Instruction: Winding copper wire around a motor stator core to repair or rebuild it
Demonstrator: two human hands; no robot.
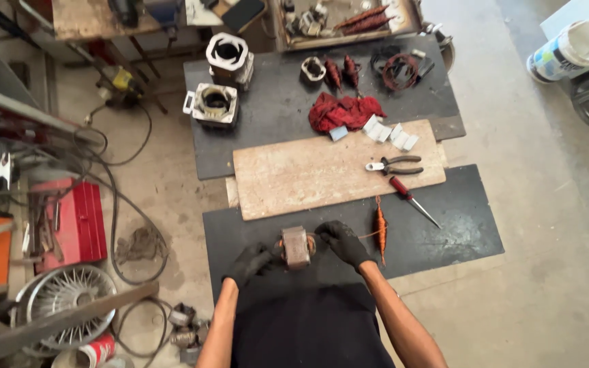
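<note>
Red metal toolbox is seen on the concrete floor at far left, with a spoked silver wheel rim below it and loose black cables trailing between. Two grey square motor housings are set on the upper dark table sheet, well apart from the work. Left hand, black-gloved, is curled narrow against the left side of a small grey laminated stator core with copper-coloured winding; a closed grip cannot be confirmed. The core is stood on the lower dark table sheet, near its front edge, between both hands. Right hand, also black-gloved, is laid on the core's right side, fingers bent, apparently pinching a thin copper wire that is stretched rightward. An orange wound coil bundle is laid upright-long just beside that wire's far end. A pale worn wooden board is placed across both sheets, with a red crumpled rag behind it. Grey-handled pliers and a red-handled screwdriver are left untouched at right. Judged progress: one coil appears out of the core, while winding remains in the core, so work is partway.
</note>
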